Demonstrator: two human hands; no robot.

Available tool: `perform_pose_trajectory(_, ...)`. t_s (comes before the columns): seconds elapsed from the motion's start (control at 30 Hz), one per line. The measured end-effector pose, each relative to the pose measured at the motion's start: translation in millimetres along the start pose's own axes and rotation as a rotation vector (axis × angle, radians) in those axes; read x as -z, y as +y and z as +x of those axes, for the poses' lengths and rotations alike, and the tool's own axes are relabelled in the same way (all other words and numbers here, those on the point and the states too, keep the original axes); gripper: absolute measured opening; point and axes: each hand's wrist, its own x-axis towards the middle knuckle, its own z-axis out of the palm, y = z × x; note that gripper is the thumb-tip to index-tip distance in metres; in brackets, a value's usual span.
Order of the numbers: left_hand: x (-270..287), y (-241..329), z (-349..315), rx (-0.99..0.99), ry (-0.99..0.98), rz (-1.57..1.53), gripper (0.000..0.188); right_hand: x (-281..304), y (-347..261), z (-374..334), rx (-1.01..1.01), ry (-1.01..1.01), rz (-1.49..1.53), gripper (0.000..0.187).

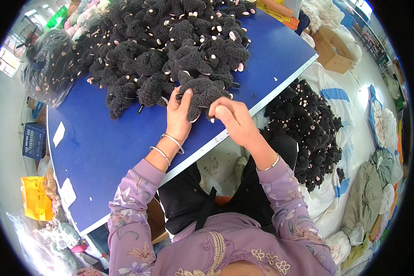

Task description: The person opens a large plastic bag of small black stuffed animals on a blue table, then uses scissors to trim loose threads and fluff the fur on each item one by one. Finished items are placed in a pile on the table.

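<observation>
A black curly plush toy (206, 91) with small pale tips is held just above the near edge of the blue table (138, 138). My left hand (178, 112) grips its left side, thumb on top, beside a small black tag or clip. At its right side my right hand (234, 118) is closed, with the fingers curled in a pinch; whatever is between them is too small to make out. Just beyond my hands lies a large heap of similar black plush toys (147, 62), some with pink parts.
More black plush toys (306, 133) lie on white sheeting right of my legs. A clear bag of toys (50, 69) stands at the left, above a blue crate (34, 140). A cardboard box (331, 49) is at the far right. Another person's arm (280, 8) shows beyond the table.
</observation>
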Motion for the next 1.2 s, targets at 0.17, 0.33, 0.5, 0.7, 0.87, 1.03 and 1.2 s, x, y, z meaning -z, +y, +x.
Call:
perform_pose_trajectory(0.17, 1.2, -3.4, 0.5, -0.047, -0.005, -0.056, 0.029, -11.6, -5.3, -3.5, -0.018, -0.059, -0.494, 0.038)
perform_pose_trajectory(0.33, 0.9, -2.2, -0.6, -0.030, 0.020, -0.018, 0.030, -12.3, -4.0, 0.8, -0.081, -0.060, -0.591, 0.039)
perform_pose_trajectory(0.5, 0.2, -0.2, -2.0, -0.036, 0.017, 0.024, 0.031, -15.3, 2.4, 1.2, -0.084, -0.011, -0.607, 0.040)
perform_pose_trajectory(0.7, -1.4, 0.2, -2.5, -0.025, 0.027, 0.005, 0.030, -16.0, 2.8, 0.4, -0.049, 0.026, -0.601, 0.038)
perform_pose_trajectory(0.87, -3.6, 1.2, -3.7, -0.044, 0.003, 0.016, 0.028, -18.6, 4.7, 1.8, -0.002, 0.050, -0.598, 0.037)
perform_pose_trajectory(1.03, 0.0, -3.1, -1.5, -0.082, -0.012, 0.061, 0.026, -20.0, 7.0, 3.1, 0.037, 0.038, -0.647, 0.031)
perform_pose_trajectory(1.2, -4.4, 0.7, -4.8, -0.011, 0.011, 0.079, 0.026, -11.0, 0.9, 0.3, 0.061, 0.134, -0.033, 0.018)
